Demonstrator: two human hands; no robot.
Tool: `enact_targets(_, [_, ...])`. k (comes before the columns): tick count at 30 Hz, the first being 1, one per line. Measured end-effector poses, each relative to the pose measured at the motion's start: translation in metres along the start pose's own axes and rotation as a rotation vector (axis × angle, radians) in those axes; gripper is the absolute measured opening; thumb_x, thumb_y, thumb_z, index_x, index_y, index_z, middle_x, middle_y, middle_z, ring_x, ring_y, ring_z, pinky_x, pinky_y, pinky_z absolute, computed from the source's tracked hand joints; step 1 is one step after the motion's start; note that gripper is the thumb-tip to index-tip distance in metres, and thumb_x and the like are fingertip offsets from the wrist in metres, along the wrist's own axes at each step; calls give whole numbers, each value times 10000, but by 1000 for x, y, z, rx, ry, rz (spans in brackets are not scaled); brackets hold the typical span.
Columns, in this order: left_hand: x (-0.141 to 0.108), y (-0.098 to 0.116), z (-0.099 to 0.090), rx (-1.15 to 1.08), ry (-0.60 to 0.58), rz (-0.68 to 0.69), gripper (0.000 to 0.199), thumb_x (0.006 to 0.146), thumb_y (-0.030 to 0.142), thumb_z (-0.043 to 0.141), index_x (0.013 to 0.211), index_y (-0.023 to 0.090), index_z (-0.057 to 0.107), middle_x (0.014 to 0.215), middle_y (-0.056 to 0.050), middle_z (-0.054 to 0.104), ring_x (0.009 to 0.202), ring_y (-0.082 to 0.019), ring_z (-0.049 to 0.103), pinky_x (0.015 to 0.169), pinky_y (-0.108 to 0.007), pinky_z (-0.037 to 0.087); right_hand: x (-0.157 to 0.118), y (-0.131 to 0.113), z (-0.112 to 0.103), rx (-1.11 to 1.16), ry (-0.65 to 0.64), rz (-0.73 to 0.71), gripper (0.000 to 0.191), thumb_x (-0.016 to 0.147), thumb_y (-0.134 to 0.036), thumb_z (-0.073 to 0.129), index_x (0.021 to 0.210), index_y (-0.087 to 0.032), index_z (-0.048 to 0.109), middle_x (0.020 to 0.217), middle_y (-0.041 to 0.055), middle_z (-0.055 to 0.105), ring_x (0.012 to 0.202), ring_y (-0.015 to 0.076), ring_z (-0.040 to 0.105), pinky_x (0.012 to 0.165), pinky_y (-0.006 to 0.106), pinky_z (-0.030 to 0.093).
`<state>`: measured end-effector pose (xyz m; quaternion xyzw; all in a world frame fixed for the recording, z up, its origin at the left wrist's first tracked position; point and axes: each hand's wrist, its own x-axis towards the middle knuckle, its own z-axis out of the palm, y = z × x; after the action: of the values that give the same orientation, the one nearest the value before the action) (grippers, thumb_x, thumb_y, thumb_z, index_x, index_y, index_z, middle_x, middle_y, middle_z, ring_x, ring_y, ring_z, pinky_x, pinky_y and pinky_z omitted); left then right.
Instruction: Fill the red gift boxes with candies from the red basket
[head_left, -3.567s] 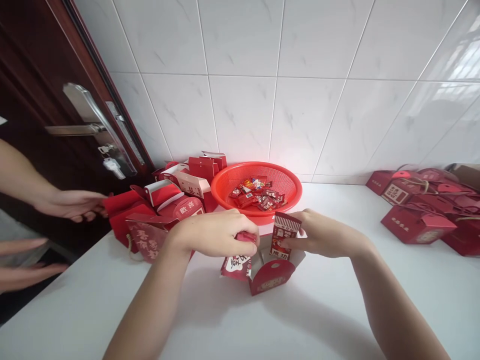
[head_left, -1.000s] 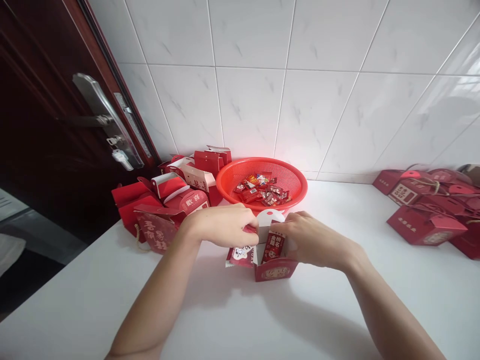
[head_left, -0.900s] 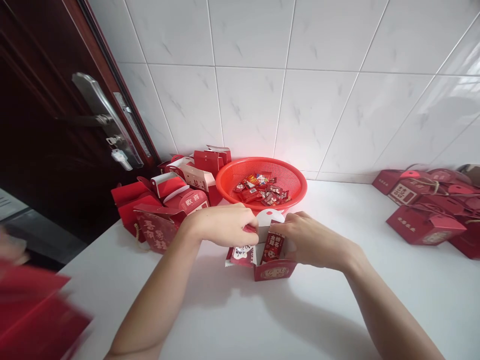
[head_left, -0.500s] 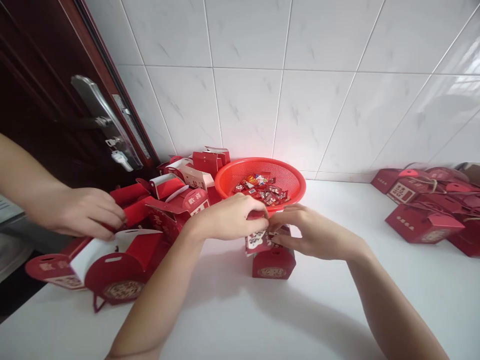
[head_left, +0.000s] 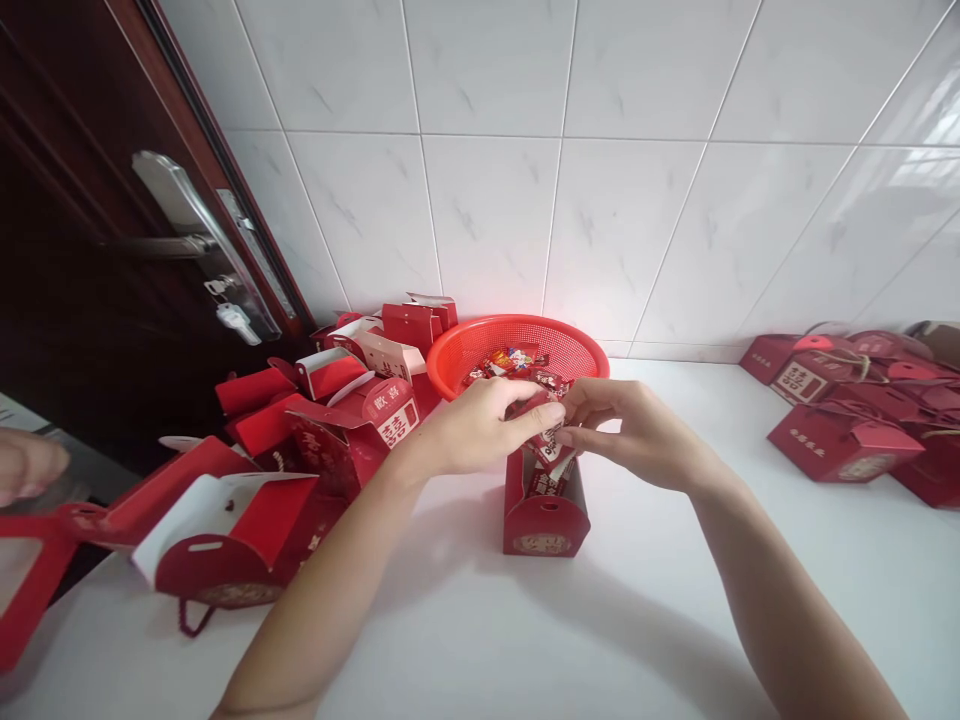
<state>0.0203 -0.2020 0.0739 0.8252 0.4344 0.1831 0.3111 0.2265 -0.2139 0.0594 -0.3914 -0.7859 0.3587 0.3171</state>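
A small red gift box stands on the white table in front of me, its top open and printed packets showing inside. Just above it, my left hand has its thumb and fingers closed on a red candy packet with white lettering. My right hand pinches the same packet from the right, fingertips partly hidden. Right behind my hands sits a red mesh basket, holding red wrapped candies and partly covered by my hands.
At left lie several open red boxes. A co-worker's hand is at the left edge, near a red box part. Closed red boxes are grouped at right. A tiled wall and a door bound the table.
My hands have lifted slightly with the packet, uncovering more of the gift box's open top. The co-worker's hand has pulled back left from the open boxes, and a red box part moved with it.
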Motion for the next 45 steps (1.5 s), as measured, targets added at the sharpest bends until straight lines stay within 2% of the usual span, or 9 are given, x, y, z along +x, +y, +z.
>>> enact_targets(5, [-3, 0, -9, -49, -45, -24, 334, 968, 443, 474, 819, 184, 623, 692, 29, 493, 650, -136, 465, 578, -274, 348, -1, 4, -9, -20, 58, -13, 180, 879, -299, 673, 749, -194, 606, 769, 7, 679, 764, 183, 694, 803, 373, 590])
enact_targets(10, [-2, -1, -9, 73, -98, -39, 222, 875, 353, 582, 999, 204, 691, 791, 16, 632, 694, -152, 551, 603, -262, 395, -1, 5, -9, 89, 179, -31, 236, 877, -378, 705, 801, -200, 570, 802, 25, 668, 770, 193, 675, 754, 376, 594])
enact_targets(18, [-3, -5, -13, 186, -236, -62, 105, 801, 220, 593, 717, 202, 533, 718, 23, 587, 643, -148, 523, 558, -262, 352, 2, 5, 4, 42, -204, -72, 185, 952, -256, 560, 806, -224, 451, 742, -29, 538, 674, 131, 531, 596, 255, 452])
enact_targets(23, [-4, -9, -18, 315, -313, -84, 97, 834, 201, 541, 738, 201, 554, 741, 5, 618, 647, -154, 544, 552, -260, 345, 1, 8, 2, -122, -208, 7, 171, 923, -161, 500, 791, -234, 422, 706, -28, 564, 624, 140, 534, 553, 256, 422])
enact_targets(28, [-4, -11, -18, 342, -349, -74, 192, 832, 135, 521, 892, 204, 690, 892, -16, 729, 805, -171, 638, 624, -242, 391, -2, 1, 2, -404, -249, 46, 150, 865, -76, 541, 799, -199, 596, 747, -6, 671, 616, 126, 537, 552, 243, 387])
enact_targets(33, [-4, -8, -17, 390, -333, -86, 187, 842, 138, 532, 877, 201, 704, 898, -13, 735, 801, -169, 648, 598, -242, 378, -2, 1, 6, -549, -343, 82, 207, 853, -54, 546, 781, -208, 664, 686, -23, 659, 585, 125, 536, 531, 253, 345])
enact_targets(36, [-5, -7, -16, 380, -328, -88, 182, 850, 171, 550, 916, 220, 713, 891, -9, 724, 800, -177, 647, 590, -250, 372, -1, 3, 6, -521, -311, 73, 181, 912, -122, 542, 839, -214, 679, 781, 1, 705, 641, 145, 590, 546, 259, 365])
enact_targets(41, [-5, -4, -13, 336, -202, -51, 195, 901, 306, 579, 1067, 229, 646, 890, -16, 703, 778, -204, 651, 590, -277, 381, 0, 7, 5, -271, -187, 53, 120, 985, -294, 545, 1017, -207, 623, 910, 41, 741, 790, 190, 681, 663, 303, 510])
enact_targets(45, [-3, -5, -8, 99, -58, 43, 306, 903, 384, 643, 1175, 268, 561, 1097, -11, 710, 966, -218, 674, 733, -289, 467, 3, 11, 8, -9, -86, 14, 275, 919, -321, 656, 1151, -222, 547, 1112, 71, 720, 933, 204, 712, 784, 345, 577])
